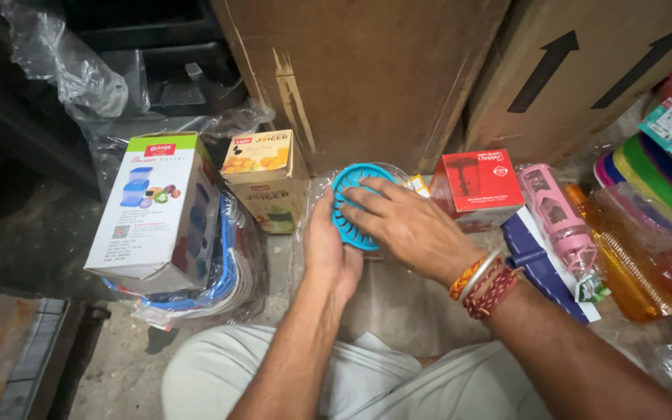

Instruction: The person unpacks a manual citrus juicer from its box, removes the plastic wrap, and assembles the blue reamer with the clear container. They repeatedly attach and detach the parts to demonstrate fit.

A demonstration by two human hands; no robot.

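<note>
**Blue slotted disc held between both hands, floor level**

Nearest the camera are the person's knees in pale trousers, with both forearms reaching forward over them to the floor.

The left hand stands on edge at the left rim of the blue disc, palm turned to the right, thumb and fingers curled against that rim. The right hand, with red and orange thread bands at the wrist, lies flat across the disc from the right. Its fingers are spread slightly apart and press on the slotted face. The disc therefore sits directly under the right fingers and just right of the left palm; both hands touch it. The disc is round, so no long axis applies. It is tilted, with its face turned towards the right hand.

To the left, a white box with a green top rests on a bagged stack of blue-rimmed goods. A yellow carton stands just left of the disc. To the right stand a red box, a pink bottle and orange plastic items in wrap.

Behind everything stand large brown cartons.

Hidden: the lower half of the disc, behind the hands; whatever the disc rests on; the clear wrapping around it is hard to trace.
</note>
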